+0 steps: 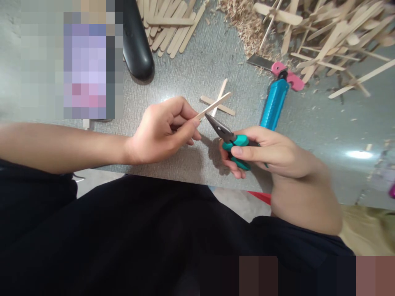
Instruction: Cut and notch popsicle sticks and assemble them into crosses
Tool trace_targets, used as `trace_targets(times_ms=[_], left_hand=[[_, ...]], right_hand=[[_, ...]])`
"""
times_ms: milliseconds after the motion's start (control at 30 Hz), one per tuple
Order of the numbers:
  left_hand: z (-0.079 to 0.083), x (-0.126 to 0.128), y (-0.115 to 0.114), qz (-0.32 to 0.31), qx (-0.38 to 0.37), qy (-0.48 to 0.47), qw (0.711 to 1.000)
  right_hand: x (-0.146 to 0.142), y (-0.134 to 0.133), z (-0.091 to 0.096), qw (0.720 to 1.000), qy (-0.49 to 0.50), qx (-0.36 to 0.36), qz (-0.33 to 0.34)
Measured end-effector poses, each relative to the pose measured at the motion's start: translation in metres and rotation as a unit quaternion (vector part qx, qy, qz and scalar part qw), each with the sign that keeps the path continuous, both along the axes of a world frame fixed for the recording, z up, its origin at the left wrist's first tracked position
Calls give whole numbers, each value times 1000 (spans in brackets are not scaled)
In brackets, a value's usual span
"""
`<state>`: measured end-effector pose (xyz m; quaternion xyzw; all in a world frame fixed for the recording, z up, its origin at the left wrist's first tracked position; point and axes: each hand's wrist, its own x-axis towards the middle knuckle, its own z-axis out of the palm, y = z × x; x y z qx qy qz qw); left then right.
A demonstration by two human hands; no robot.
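Note:
My left hand pinches one end of a thin wooden craft stick, which slants up to the right. In my right hand is a pair of needle-nose pliers with teal grips. Its jaw tips meet the stick's lower edge close to my left fingertips; whether they clamp it I cannot tell. Behind the held stick, two more craft sticks lie crossed on the grey table, one a flat stick. Just beyond my right hand rests a blue-handled cutter with a pink part and a dark blade.
Wood shavings and a heap of loose sticks cover the far right. A stack of craft sticks lies at the back, beside a black rounded case. At the left an area is pixelated. The table's front edge runs below my hands.

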<state>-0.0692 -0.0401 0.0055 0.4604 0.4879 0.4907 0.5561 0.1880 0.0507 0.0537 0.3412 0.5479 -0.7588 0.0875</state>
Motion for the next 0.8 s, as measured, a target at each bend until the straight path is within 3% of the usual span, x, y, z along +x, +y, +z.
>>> trace_targets(times_ms=[100, 200, 300, 467, 800], left_hand=[[4, 1, 10, 35, -50, -13, 998], [6, 1, 19, 58, -90, -40, 994], [5, 0, 20, 32, -84, -74, 993], [0, -2, 14, -30, -68, -114, 991], [-10, -4, 10, -68, -39, -96, 992]], right_hand=[[2, -8, 0, 984, -40, 170, -21], [5, -19, -2, 915, -74, 389, -71], [6, -25, -8, 863, -87, 488, -100], [5, -27, -23, 821, -94, 555, -101], [2, -31, -24, 818, -98, 559, -91]])
